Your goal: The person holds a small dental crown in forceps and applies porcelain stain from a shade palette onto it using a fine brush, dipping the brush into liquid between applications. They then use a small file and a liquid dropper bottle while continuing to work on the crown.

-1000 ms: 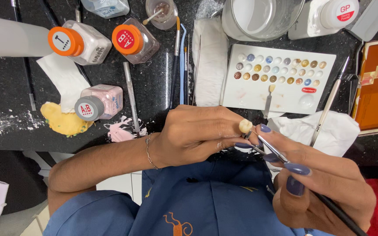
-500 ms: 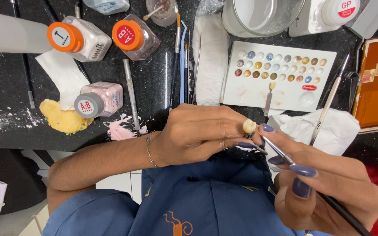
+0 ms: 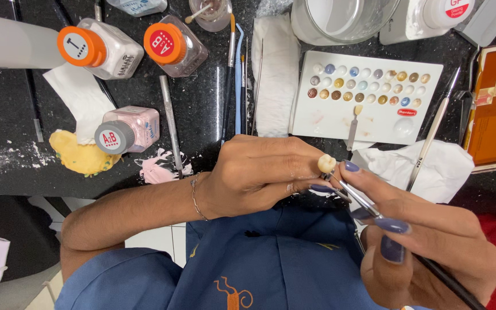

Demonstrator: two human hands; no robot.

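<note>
Counter [image 3: 202, 109]: black speckled stone, glossy, crowded across the far side; its near edge runs just beyond the hands.
Apron [image 3: 271, 258]: blue cloth, soft folds, fills the near centre under both hands.
Towel [image 3: 276, 74]: white rolled cloth, fuzzy, lying far-to-near just left of the palette.
Palette [image 3: 368, 123]: flat white rectangular slab, two rows of small round wells with coloured pastes; a bare strip along its near edge.
Left hand [image 3: 259, 172]: reaches in from the left, fingers curled and pinching the tooth at their tips; thin chain bracelet on the wrist.
Right hand [image 3: 431, 247]: near right, fingers closed around the brush in a pen grip, dark blue nails.
Tissue [image 3: 426, 166]: white crumpled paper, right of the tooth, partly under a slim metal tool.
Bottles [image 3: 101, 49]: two clear jars with orange caps at far left, lying on their sides; a pink one with a grey cap nearer.
Putty [image 3: 81, 155]: yellow lump, rough, left of the pink jar.
Brush [image 3: 363, 201]: thin metal ferrule and dark handle, slanting from near right up to the tooth, tip touching it.
Tooth [image 3: 326, 163]: small cream glossy crown, rounded, held above the counter's near edge, between the two hands.
Open room: only a narrow dark gap between the hands and the palette.
</note>
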